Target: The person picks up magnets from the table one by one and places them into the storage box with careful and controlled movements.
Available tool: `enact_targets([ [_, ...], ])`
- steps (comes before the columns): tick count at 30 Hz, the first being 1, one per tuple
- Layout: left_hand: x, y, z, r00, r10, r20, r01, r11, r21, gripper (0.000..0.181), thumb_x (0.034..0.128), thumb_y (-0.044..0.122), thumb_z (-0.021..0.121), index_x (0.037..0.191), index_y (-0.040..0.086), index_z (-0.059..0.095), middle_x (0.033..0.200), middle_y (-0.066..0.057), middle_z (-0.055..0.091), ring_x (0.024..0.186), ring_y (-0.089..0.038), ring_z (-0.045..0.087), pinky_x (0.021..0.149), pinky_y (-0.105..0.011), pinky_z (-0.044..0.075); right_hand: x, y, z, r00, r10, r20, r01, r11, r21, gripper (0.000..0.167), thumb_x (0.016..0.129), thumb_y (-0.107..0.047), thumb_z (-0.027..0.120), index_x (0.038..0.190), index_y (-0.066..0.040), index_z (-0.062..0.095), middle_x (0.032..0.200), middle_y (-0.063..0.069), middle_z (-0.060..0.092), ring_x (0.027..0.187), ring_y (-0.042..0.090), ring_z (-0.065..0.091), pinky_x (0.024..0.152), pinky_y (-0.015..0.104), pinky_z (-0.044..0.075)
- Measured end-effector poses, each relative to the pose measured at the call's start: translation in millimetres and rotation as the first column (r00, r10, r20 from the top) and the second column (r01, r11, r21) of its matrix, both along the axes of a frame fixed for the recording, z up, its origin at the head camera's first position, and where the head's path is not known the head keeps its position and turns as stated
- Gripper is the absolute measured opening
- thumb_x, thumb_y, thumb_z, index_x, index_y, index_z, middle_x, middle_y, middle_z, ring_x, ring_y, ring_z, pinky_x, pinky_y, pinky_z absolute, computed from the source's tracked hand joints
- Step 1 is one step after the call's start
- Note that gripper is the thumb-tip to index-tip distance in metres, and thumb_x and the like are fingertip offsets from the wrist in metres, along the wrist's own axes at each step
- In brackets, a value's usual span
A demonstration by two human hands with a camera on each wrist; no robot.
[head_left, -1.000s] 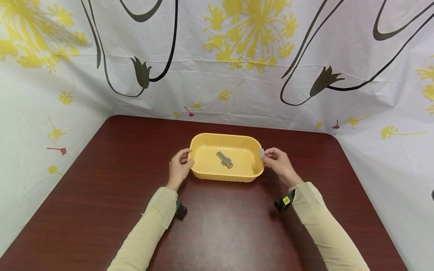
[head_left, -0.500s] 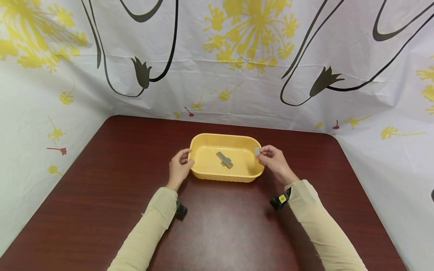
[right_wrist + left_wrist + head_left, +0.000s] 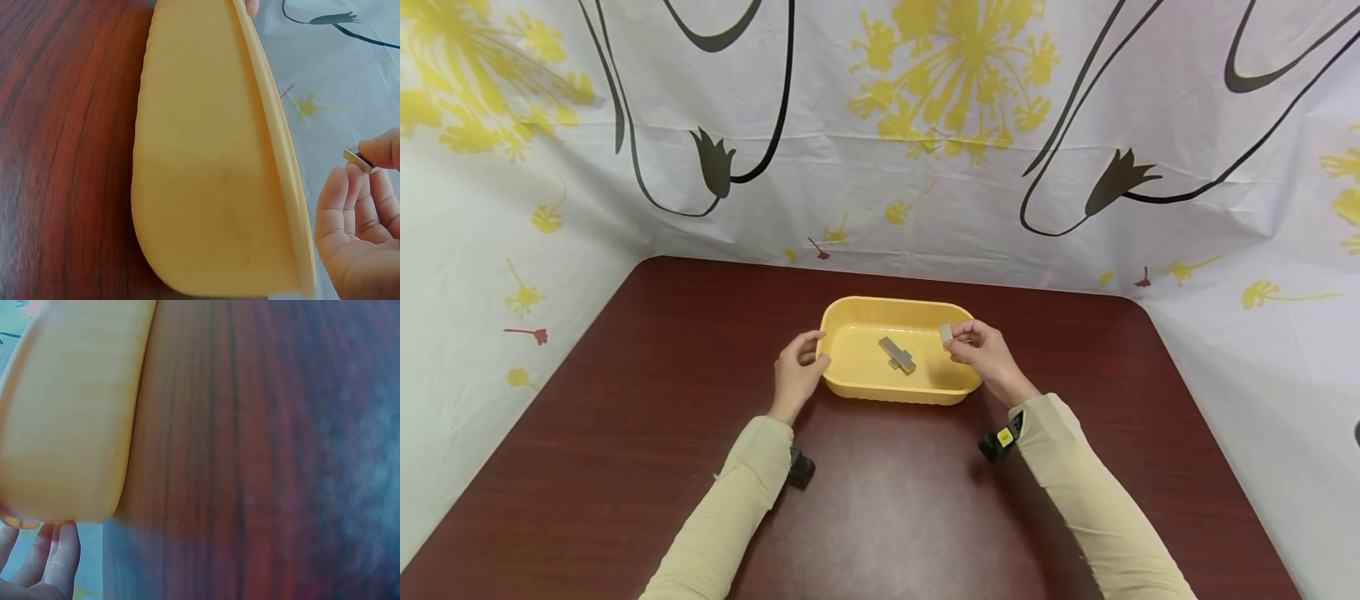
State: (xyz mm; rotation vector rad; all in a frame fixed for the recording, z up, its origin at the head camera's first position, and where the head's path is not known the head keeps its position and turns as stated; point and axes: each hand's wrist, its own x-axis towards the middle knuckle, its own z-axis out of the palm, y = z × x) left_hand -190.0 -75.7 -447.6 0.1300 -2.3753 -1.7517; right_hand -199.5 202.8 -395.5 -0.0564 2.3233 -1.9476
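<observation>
My right hand [image 3: 987,354] pinches a small flat grey rectangular piece [image 3: 946,332] between thumb and fingertips, above the right part of a yellow plastic tub [image 3: 861,387]. In the right wrist view this piece [image 3: 358,160] has a shiny edge and is held clear of the tub's rim. My left hand [image 3: 796,373] holds the left end of the tub, thumb and fingers at its rim; in the left wrist view its fingertips [image 3: 67,534] touch the end wall. On the tub's floor lies a long grey-brown flat strip [image 3: 897,353], with a shorter piece [image 3: 894,362] crosswise under or against it.
The tub stands on a dark reddish-brown table [image 3: 880,500], towards its far edge. Behind and beside the table hangs a white sheet [image 3: 865,167] with yellow and dark flower prints. Both forearms reach in from the near side, each with a black wrist camera [image 3: 997,444].
My right hand has moved left with the grey piece, from beside the tub's right rim to over its inside. The left hand, the tub and the pieces in it have stayed put.
</observation>
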Motion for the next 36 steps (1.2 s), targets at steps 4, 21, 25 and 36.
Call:
enact_targets([
  [4,0.6,0.0,1.1,1.000,-0.001,0.005,0.001,1.000,0.001,0.036,0.0738,0.007,0.059,0.110,0.011,0.061,0.102,-0.010,0.062,0.088,-0.022,0.059,0.070,-0.034,0.048,-1.0,-7,-1.2,1.000,0.013,0.009,-0.013,1.000,0.005,0.021,0.081,0.000,0.058,0.098,0.007,0.047,0.083,0.004,0.050,0.075,0.013,0.057,0.068,0.025,0.049],
  [21,-0.2,0.0,0.3,1.000,0.000,-0.005,0.000,1.000,0.004,0.036,0.0732,0.006,0.059,0.108,0.011,0.061,0.102,-0.011,0.062,0.089,-0.022,0.059,0.071,-0.035,0.048,-9.7,-27,-10.8,1.000,0.000,0.019,0.001,0.999,-0.032,0.020,0.081,0.002,0.057,0.097,0.008,0.047,0.080,0.003,0.050,0.071,0.008,0.054,0.066,0.021,0.048],
  [25,0.2,0.1,0.6,1.000,0.003,-0.001,-0.003,1.000,0.008,0.036,0.0732,0.006,0.059,0.108,0.012,0.061,0.102,-0.011,0.062,0.089,-0.022,0.059,0.071,-0.035,0.048,-11.9,-28,-12.3,0.999,-0.017,0.040,0.018,0.999,-0.038,0.021,0.081,0.002,0.056,0.098,0.008,0.046,0.081,0.004,0.049,0.075,0.013,0.055,0.068,0.023,0.048],
  [36,-0.1,0.0,0.3,1.000,-0.002,0.000,0.002,1.000,0.014,0.036,0.0733,0.007,0.059,0.109,0.011,0.061,0.102,-0.012,0.061,0.088,-0.022,0.059,0.070,-0.035,0.048,-19.7,-30,-14.9,0.987,-0.095,0.128,0.097,0.995,-0.013,0.020,0.084,-0.002,0.055,0.101,0.004,0.046,0.084,0.006,0.050,0.095,0.036,0.050,0.080,0.037,0.046],
])
